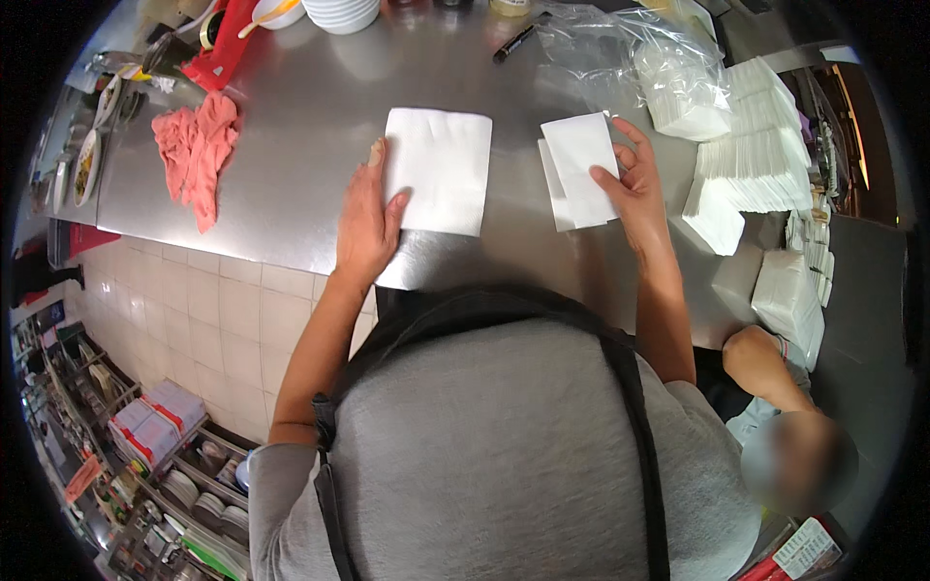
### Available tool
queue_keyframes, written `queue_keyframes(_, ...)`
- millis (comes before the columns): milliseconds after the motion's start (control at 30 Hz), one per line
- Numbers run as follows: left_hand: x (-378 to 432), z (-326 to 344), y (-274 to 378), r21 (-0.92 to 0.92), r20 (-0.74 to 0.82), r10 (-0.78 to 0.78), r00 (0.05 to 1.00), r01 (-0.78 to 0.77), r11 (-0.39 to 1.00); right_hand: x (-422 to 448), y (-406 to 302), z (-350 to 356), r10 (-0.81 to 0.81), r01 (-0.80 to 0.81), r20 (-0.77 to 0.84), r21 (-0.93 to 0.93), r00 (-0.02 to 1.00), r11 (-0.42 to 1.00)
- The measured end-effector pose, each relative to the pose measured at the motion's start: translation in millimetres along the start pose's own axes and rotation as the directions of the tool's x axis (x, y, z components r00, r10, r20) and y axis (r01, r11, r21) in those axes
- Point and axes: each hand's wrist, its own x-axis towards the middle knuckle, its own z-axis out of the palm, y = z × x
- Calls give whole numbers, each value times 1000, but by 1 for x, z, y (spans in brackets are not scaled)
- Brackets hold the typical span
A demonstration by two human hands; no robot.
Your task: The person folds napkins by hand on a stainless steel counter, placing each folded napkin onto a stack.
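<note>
A square white paper napkin [438, 173] lies flat on the stainless steel table [305, 196] before me. Along its left edge rests my left hand [372, 210], its thumb on the lower left corner and its fingers beside the edge. To the right, my right hand [636, 181] pinches a folded white napkin [581, 171] at its right side, with the thumb on top. That napkin shows uneven, overlapping layers. Beyond my right hand, many folded white napkins [755, 163] are stacked in fanned piles, and a wrapped napkin pack [686, 109] lies against them.
A crumpled pink cloth [196, 152] lies at the left. A black marker [517, 42], clear plastic wrap [588, 51] and stacked white bowls [341, 13] stand farther back. Another wrapped pack [788, 298] is at the right edge. A person [770, 370] is close by at lower right.
</note>
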Motion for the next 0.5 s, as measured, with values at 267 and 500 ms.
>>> queue_keyframes(267, -1, -2, 4, -28, -5, -73, 997, 73, 997, -3, 55, -17, -93, 103, 46, -401, 995, 910)
queue_keyframes(500, -1, -3, 5, 7, 8, -102, 995, 102, 995, -8, 47, -13, -71, 94, 76, -369, 995, 925)
